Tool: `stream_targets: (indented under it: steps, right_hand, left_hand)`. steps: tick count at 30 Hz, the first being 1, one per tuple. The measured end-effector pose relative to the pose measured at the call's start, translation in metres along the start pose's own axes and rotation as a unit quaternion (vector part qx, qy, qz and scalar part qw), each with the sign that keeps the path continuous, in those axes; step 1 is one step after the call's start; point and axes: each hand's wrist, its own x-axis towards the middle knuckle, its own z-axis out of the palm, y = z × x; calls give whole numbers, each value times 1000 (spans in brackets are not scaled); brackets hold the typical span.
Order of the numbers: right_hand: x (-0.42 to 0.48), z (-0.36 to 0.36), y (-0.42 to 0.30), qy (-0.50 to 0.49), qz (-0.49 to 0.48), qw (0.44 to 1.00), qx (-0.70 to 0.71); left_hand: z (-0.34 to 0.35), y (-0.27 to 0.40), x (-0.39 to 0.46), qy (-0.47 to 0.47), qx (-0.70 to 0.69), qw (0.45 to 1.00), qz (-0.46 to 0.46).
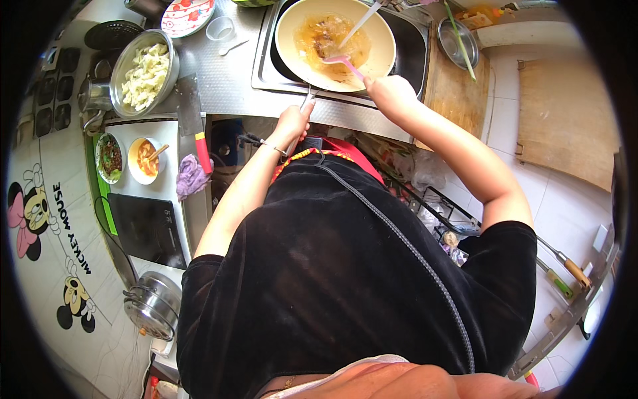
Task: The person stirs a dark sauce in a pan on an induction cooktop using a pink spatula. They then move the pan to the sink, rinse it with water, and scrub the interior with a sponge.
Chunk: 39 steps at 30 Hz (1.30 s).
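A cream-coloured frying pan (381,55) is over the sink basin (416,55), with brownish liquid in it. Water from the faucet (396,4) runs into the pan. My left hand (294,121) is closed around the pan's handle, on the near side. In my right hand (391,97) is a pink utensil (355,70); its head touches the liquid near the middle of the pan. What the food residue (324,42) under the water is, I cannot tell.
A metal bowl of cauliflower pieces (144,75), a cleaver (190,112) and a purple cloth (192,177) lie left. Beyond them are two food bowls (133,159), an induction cooker (147,229) and a steel pot (154,304). At right, a metal bowl (448,42) rests on a wooden board (448,95).
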Motion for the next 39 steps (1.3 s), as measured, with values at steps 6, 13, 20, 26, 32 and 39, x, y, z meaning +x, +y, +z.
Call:
stream_targets:
  steps: [6, 13, 20, 26, 32, 39]
  right_hand:
    - [21, 19, 1, 8, -13, 1000, 3]
    - [11, 21, -6, 51, -40, 998, 23]
    - [10, 3, -6, -4, -15, 1000, -4]
    - [34, 15, -1, -2, 10, 1000, 28]
    - [29, 17, -2, -9, -10, 999, 34]
    - [32, 2, -4, -20, -30, 999, -10]
  left_hand:
    - [1, 3, -2, 2, 1, 1000, -2]
    - [1, 5, -2, 3, -9, 1000, -3]
    - [2, 0, 1, 27, 10, 1000, 10]
    - [2, -1, 1, 23, 27, 999, 21]
    - [2, 6, -5, 28, 31, 999, 30]
    - [2, 1, -3, 38, 14, 999, 33]
